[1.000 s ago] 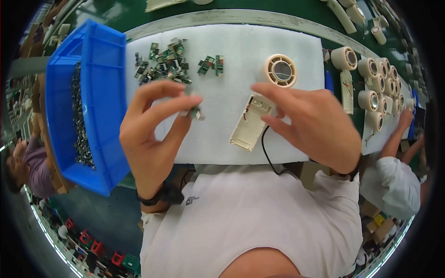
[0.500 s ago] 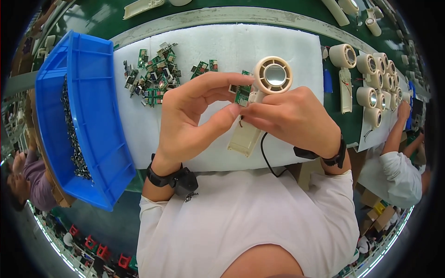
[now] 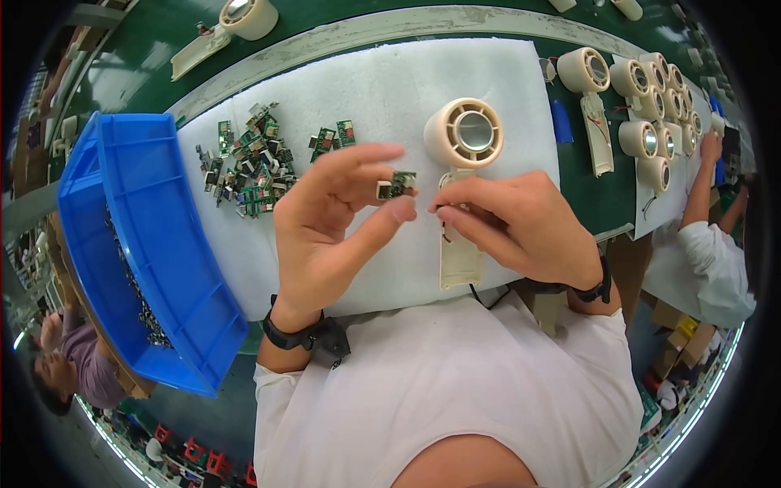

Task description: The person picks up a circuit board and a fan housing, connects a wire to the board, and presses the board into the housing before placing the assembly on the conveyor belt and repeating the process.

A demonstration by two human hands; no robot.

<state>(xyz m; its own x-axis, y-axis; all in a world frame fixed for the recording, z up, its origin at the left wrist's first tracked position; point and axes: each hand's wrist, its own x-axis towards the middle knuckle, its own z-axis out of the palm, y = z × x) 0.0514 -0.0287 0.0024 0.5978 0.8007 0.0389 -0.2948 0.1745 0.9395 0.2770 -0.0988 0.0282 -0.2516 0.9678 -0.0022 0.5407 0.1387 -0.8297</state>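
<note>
My left hand (image 3: pixel 329 224) holds a small green circuit board (image 3: pixel 396 185) between its thumb and fingers, left of the handheld fan and apart from it. The cream fan has a round slotted head (image 3: pixel 464 134) with a silvery centre, and an open handle shell (image 3: pixel 461 264) pointing toward me. My right hand (image 3: pixel 521 220) is pinched over the upper handle; a thin dark wire (image 3: pixel 445 237) shows just below its fingertips. Those fingers hide part of the handle and its inside.
A pile of circuit boards (image 3: pixel 252 163) and a smaller group (image 3: pixel 332 140) lie on the white foam sheet (image 3: pixel 390 73). A blue bin (image 3: pixel 167 244) with small parts stands left. Several cream fans (image 3: pixel 651 106) are at right, near another person's arm (image 3: pixel 700 179). Another fan (image 3: pixel 248 18) lies behind.
My left hand has drawn the circuit board leftward, away from the fan, and the board has turned. The fan's handle has swung to point straighter toward me. My right hand pinches lower.
</note>
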